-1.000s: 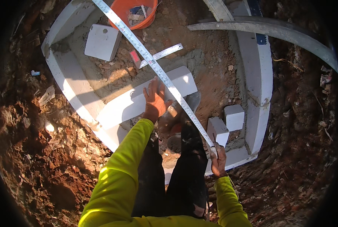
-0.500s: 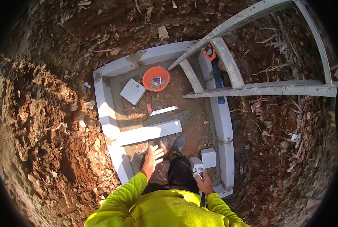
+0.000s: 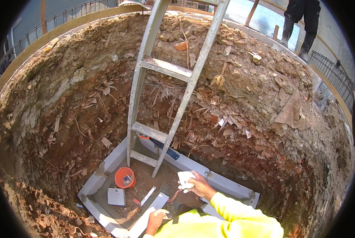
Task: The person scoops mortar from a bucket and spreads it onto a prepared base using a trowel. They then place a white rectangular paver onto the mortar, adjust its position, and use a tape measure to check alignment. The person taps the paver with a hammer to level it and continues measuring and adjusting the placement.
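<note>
My right hand is raised over the right side of the block frame, its fingers closed around a small pale white piece whose kind I cannot make out. A thin reddish cord hangs just below that hand. Low at the front, my left hand has its fingers curled in beside a white block strip; whatever they may hold is hidden. Beyond it lies a try square with a red handle and a metal blade.
A metal ladder stands inside the low white block frame. Near its foot are an orange bucket, a white block and a blue-bladed handsaw. Rough earth walls surround the pit. Another person's legs show at the upper rim.
The view has swung up and to the right, bringing in the pit rim and a person's legs. My right hand has risen from near the small blocks with the white piece; my left fingers have curled in.
</note>
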Demonstrator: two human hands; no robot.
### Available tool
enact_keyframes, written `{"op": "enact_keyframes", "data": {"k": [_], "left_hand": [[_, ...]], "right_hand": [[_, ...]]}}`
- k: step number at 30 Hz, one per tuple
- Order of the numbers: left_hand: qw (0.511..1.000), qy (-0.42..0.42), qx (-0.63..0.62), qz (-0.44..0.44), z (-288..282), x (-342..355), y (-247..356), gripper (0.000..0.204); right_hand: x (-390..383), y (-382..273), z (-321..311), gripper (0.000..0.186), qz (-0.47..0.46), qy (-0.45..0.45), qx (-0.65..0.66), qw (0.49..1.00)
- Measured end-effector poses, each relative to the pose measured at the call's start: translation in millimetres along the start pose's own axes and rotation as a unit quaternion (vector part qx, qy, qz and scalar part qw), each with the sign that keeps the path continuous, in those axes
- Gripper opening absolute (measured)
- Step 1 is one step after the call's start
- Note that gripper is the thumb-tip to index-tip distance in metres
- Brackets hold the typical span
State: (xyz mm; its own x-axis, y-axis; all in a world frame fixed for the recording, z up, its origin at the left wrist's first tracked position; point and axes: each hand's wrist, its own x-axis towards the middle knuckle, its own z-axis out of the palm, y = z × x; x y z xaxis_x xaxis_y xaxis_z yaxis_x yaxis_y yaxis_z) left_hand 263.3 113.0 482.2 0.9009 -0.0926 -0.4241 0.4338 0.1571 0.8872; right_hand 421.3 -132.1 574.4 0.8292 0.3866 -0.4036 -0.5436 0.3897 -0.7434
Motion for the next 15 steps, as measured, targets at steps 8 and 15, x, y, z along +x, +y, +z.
{"op": "enact_keyframes", "data": {"k": [8,15], "left_hand": [[0.952,0.286,0.050,-0.097,-123,-60,-89,0.018],[0.872,0.448,0.105,-0.168,-189,-129,-186,0.016]], "right_hand": [[-96,-222,11,0.051,-0.445,0.140,-0.202,0.861],[-83,-417,5,0.046,-0.577,0.289,-0.398,0.652]]}}
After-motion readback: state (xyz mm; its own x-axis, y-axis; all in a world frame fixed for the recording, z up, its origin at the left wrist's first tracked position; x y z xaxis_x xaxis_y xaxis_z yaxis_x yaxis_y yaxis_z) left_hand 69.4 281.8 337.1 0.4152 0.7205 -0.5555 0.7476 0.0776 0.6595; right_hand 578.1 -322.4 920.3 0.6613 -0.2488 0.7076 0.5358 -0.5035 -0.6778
